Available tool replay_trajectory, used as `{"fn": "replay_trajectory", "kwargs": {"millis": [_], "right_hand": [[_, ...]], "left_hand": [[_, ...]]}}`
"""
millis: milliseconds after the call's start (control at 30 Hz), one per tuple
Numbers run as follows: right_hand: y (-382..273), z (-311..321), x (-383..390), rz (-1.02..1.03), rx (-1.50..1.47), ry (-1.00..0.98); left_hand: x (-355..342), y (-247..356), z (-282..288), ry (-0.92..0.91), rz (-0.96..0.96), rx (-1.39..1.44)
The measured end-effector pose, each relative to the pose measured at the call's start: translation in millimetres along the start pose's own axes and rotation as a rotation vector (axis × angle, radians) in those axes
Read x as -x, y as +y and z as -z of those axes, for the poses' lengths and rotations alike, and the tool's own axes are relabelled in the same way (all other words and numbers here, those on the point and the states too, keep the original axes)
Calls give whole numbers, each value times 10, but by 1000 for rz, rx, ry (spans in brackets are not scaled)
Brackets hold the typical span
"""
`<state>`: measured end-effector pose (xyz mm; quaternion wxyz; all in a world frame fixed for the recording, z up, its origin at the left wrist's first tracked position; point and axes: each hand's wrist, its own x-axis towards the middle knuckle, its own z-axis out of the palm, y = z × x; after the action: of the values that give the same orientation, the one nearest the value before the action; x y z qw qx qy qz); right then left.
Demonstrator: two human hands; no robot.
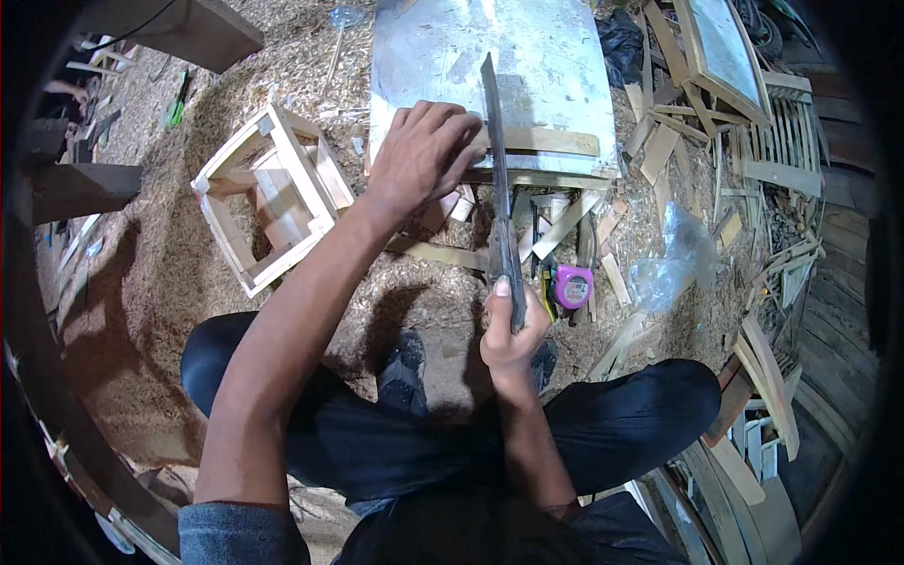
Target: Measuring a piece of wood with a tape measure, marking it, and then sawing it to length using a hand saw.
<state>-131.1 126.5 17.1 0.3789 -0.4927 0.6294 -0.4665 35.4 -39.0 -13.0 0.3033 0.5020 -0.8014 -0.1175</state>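
Note:
My right hand (514, 320) is closed around the grip of a long dark handsaw (497, 160), whose blade points away from me and crosses a pale wooden strip (556, 140). The strip lies near the front edge of a worn, pale metallic-looking board (443, 47). My left hand (424, 151) presses on the strip's left part with curled fingers, just left of the blade; its fingertips are partly hidden. Below the board, a pink tape measure (573, 286) lies among offcuts and dark tools, right of my right hand.
A small wooden frame (273, 198) stands at the left on shavings. Dark beams (89, 193) edge the left. A framed panel (718, 52), slats and scrap wood (767, 395) crowd the right, beside crumpled clear plastic (669, 273). Another person's hand (77, 92) shows at the far upper left.

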Motion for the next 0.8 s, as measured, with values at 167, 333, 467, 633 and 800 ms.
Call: {"fn": "replay_trajectory", "kwargs": {"millis": [167, 333, 467, 633, 800], "right_hand": [[10, -36, -12, 17, -12, 16], [-47, -64, -122, -10, -38, -15], [36, -8, 65, 5, 46, -36], [-58, -133, -226, -25, -96, 7], [83, 15, -106, 179, -529, 127]], "left_hand": [[15, -20, -32, 12, -11, -8], [19, -4, -36, 25, -6, -53], [29, -12, -10, 14, -5, -52], [19, -19, -25, 15, -16, -51], [19, -34, -16, -11, -16, -58]]}}
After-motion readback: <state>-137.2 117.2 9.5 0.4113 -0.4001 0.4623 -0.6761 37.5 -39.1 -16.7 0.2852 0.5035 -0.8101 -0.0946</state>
